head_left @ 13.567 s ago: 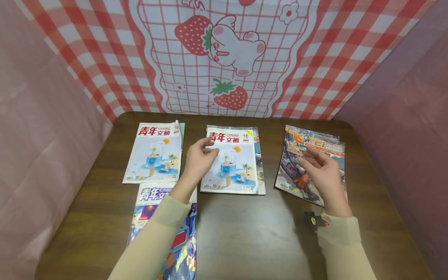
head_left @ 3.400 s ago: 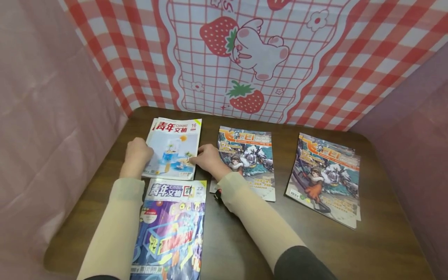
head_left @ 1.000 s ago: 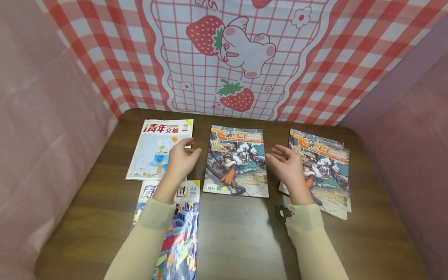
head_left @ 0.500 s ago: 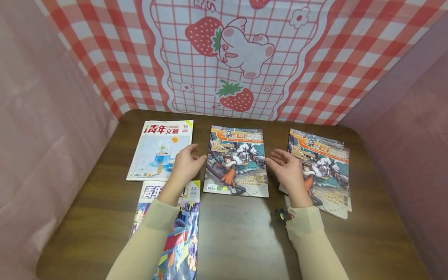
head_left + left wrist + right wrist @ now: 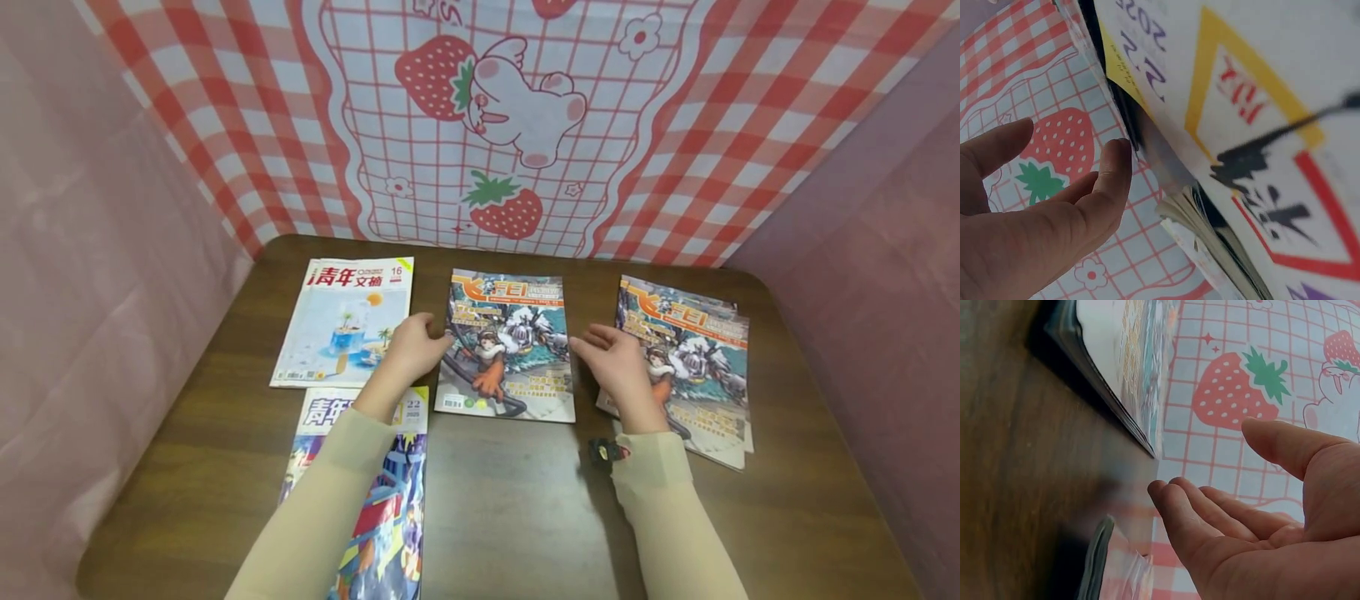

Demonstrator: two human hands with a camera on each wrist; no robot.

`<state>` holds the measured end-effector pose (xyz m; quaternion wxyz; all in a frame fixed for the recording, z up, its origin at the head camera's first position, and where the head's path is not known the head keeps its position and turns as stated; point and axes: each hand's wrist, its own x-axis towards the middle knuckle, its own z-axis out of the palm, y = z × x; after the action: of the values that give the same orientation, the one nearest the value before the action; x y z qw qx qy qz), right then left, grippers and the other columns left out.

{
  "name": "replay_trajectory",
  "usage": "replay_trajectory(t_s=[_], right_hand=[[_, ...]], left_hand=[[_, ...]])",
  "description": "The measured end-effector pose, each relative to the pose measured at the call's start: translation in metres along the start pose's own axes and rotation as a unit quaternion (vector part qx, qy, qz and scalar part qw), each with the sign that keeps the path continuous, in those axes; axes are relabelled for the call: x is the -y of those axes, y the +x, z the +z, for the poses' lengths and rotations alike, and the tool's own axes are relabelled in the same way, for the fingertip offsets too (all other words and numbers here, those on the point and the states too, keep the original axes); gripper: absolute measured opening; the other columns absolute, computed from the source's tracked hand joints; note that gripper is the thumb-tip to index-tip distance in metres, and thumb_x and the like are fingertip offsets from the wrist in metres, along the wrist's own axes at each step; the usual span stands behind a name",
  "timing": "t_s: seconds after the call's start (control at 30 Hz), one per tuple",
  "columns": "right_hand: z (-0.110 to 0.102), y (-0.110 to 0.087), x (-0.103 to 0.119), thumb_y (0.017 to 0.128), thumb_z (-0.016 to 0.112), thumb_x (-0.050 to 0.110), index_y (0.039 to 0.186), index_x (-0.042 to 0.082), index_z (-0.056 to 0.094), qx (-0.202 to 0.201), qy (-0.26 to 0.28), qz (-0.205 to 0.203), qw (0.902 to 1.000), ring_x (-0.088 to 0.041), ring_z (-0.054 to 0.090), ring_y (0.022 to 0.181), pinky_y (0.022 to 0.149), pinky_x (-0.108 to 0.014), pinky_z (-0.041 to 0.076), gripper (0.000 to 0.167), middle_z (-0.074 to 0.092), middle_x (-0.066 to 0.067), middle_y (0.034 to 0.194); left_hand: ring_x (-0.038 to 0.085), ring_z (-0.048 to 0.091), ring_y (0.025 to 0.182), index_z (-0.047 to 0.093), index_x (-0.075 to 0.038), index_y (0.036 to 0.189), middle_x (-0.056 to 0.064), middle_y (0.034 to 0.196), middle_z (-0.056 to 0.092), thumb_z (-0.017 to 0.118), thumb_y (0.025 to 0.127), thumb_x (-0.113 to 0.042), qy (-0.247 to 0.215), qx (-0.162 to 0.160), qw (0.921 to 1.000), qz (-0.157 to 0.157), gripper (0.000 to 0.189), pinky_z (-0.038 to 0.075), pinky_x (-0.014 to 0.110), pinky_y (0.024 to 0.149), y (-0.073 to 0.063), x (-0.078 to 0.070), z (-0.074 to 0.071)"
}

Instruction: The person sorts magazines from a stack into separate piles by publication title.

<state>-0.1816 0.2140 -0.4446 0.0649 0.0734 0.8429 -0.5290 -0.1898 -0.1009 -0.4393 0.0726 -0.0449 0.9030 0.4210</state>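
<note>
In the head view a magazine with an orange title and a fantasy scene lies in the middle of the brown table. My left hand is just off its left edge, partly over a white magazine with a beach picture. At its right edge is my right hand, near a stack of similar magazines. Both wrist views show the left hand and right hand with thumb and fingers spread apart and nothing between them. Whether any fingertip touches the middle magazine is unclear.
A colourful magazine lies below the white one, partly under my left sleeve. The table meets a red-checked cloth with strawberries at the back. Pink cloth hangs at the left side.
Earlier the white magazine lay on the middle pile; it was then set on the left pile with both hands. Within the last second my left hand moved right, towards the middle magazine; the right barely moved.
</note>
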Motion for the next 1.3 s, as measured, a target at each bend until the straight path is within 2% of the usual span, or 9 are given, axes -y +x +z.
replay_trajectory(t_s=[0.17, 0.3, 0.53, 0.8, 0.97, 1.17, 1.3], right_hand=[[0.001, 0.008, 0.000, 0.100, 0.066, 0.029, 0.153, -0.004, 0.038, 0.031, -0.015, 0.014, 0.9993, -0.036, 0.045, 0.136, 0.111, -0.047, 0.038, 0.069, 0.050, -0.023, 0.148], [0.003, 0.010, 0.000, 0.101, 0.065, 0.031, 0.155, -0.004, 0.035, 0.050, -0.024, 0.018, 0.9983, -0.037, 0.043, 0.138, 0.111, -0.048, 0.038, 0.071, 0.048, -0.022, 0.150], [0.013, 0.011, -0.002, 0.102, 0.063, 0.027, 0.153, -0.007, 0.034, 0.051, -0.005, 0.020, 0.9985, -0.037, 0.042, 0.139, 0.113, -0.045, 0.036, 0.069, 0.047, -0.024, 0.149], [0.018, 0.011, -0.004, 0.102, 0.064, 0.026, 0.154, -0.003, 0.037, 0.040, 0.019, 0.031, 0.9985, -0.036, 0.044, 0.137, 0.111, -0.047, 0.038, 0.065, 0.048, -0.021, 0.149], [0.018, 0.012, -0.004, 0.102, 0.063, 0.025, 0.154, -0.001, 0.038, 0.043, 0.028, 0.031, 0.9982, -0.036, 0.045, 0.137, 0.111, -0.048, 0.038, 0.064, 0.048, -0.019, 0.150], [0.018, 0.011, -0.003, 0.102, 0.063, 0.023, 0.154, -0.003, 0.039, 0.043, 0.029, 0.026, 0.9983, -0.036, 0.046, 0.136, 0.111, -0.047, 0.039, 0.063, 0.049, -0.021, 0.149], [0.017, 0.011, -0.004, 0.101, 0.064, 0.023, 0.153, -0.003, 0.040, 0.045, 0.029, 0.024, 0.9983, -0.036, 0.047, 0.135, 0.111, -0.046, 0.039, 0.063, 0.050, -0.020, 0.148]], left_hand=[[0.043, 0.048, 0.131, 0.048, 0.012, 0.142, 0.031, 0.141, 0.051, 0.071, 0.093, -0.020, 0.029, 0.029, 0.9987, -0.030, 0.062, 0.040, 0.051, 0.109, 0.010, -0.003, 0.003], [0.042, 0.053, 0.126, 0.053, 0.011, 0.137, 0.029, 0.135, 0.056, 0.073, 0.091, -0.020, 0.048, 0.039, 0.9970, -0.045, 0.059, 0.043, 0.050, 0.106, 0.016, -0.006, 0.004], [0.038, 0.061, 0.106, 0.066, 0.012, 0.118, 0.025, 0.115, 0.066, 0.071, 0.085, -0.013, 0.052, 0.054, 0.9967, -0.030, 0.041, 0.051, 0.047, 0.095, 0.022, -0.006, 0.008], [0.036, 0.062, 0.102, 0.068, 0.012, 0.110, 0.025, 0.113, 0.067, 0.072, 0.085, -0.012, 0.059, 0.052, 0.9966, -0.026, 0.035, 0.053, 0.045, 0.089, 0.024, -0.009, 0.009], [0.036, 0.062, 0.101, 0.068, 0.013, 0.115, 0.026, 0.115, 0.067, 0.068, 0.083, -0.006, 0.041, 0.039, 0.9982, -0.023, 0.037, 0.053, 0.045, 0.089, 0.026, -0.010, 0.007], [0.038, 0.059, 0.114, 0.062, 0.013, 0.126, 0.027, 0.124, 0.063, 0.074, 0.085, -0.007, -0.001, 0.041, 0.9986, -0.033, 0.048, 0.049, 0.044, 0.098, 0.026, -0.012, 0.008], [0.036, 0.063, 0.106, 0.053, 0.012, 0.135, 0.026, 0.116, 0.065, 0.073, 0.085, -0.001, -0.052, 0.052, 0.9968, -0.031, 0.055, 0.053, 0.044, 0.092, 0.024, -0.012, 0.010]])
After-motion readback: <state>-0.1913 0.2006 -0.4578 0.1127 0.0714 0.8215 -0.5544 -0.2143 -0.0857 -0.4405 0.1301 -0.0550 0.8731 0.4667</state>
